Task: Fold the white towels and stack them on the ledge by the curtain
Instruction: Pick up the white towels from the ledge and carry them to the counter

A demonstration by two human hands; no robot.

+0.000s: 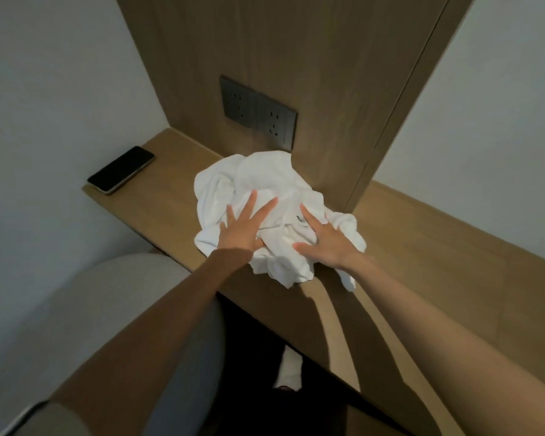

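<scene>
Towels (265, 190) lie crumpled mid-frame, none folded or stacked; left hand (243, 229) and right hand (324, 240) press down, fingers spread

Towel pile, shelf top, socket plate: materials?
Towel pile: soft white cloth, likely cotton terry; it lies in crumpled folds. Shelf top: wood or wood-look laminate, matte, faint grain. Socket plate: dark, probably matte plastic; metal can't be ruled out.

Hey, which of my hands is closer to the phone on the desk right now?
Left. The left hand rests flat on the towel pile, with the phone further left; the right hand lies on the pile's right side, farther away.
</scene>
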